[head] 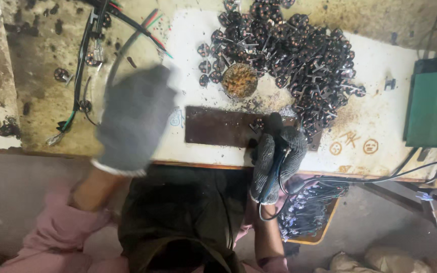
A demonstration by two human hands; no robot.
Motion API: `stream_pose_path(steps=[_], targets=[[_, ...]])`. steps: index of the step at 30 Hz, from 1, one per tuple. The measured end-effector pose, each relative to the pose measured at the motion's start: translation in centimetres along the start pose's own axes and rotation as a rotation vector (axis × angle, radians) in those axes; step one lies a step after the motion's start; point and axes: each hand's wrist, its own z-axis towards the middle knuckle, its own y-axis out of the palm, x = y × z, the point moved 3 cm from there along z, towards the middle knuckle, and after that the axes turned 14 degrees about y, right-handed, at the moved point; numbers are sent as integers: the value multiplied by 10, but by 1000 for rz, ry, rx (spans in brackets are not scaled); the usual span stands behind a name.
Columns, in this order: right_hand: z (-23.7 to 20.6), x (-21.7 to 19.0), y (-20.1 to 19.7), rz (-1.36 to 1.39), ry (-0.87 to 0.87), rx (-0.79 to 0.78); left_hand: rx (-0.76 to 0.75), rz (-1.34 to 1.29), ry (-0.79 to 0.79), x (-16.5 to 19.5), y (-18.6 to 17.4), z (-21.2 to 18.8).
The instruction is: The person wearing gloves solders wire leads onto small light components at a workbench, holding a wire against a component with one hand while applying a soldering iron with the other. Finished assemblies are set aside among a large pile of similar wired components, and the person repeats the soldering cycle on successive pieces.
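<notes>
Grey-gloved right hand [277, 154] clamped on soldering iron [274, 132], tip at small connector piece [257, 125] on brown plate [218, 126]; keep tip steady. Left hand [133, 119] blurred, grip unclear.

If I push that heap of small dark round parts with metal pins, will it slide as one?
Probably not: the heap of small dark round parts looks loose, so it should scatter. Their protruding pins may snag together. Each seems light.

Small electronics assembly workshop, grimy stained workbench [41, 60], heap of small dark metal-pinned parts [299, 55], bundled coloured wires [89, 55], rusty metal plate [218, 126], green machine [433, 106] at the bench edge
</notes>
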Motion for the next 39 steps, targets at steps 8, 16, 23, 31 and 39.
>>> stream_pose_path(steps=[8, 16, 23, 31, 39], targets=[[1, -8, -2, 70, 185, -105, 182, 429, 172, -126, 26, -10], [9, -25, 2, 17, 54, -180, 175, -481, -204, -31, -4, -56], [-15, -101, -21, -811, -319, 103, -620, -1289, 63, 21, 75, -152], [-3, -69, -33, 569, 336, -198, -782, -1319, -173, 22, 79, -148], [-42, -11, -34, 383, 728, -278, -280, -1487, -157, 62, 56, -74]])
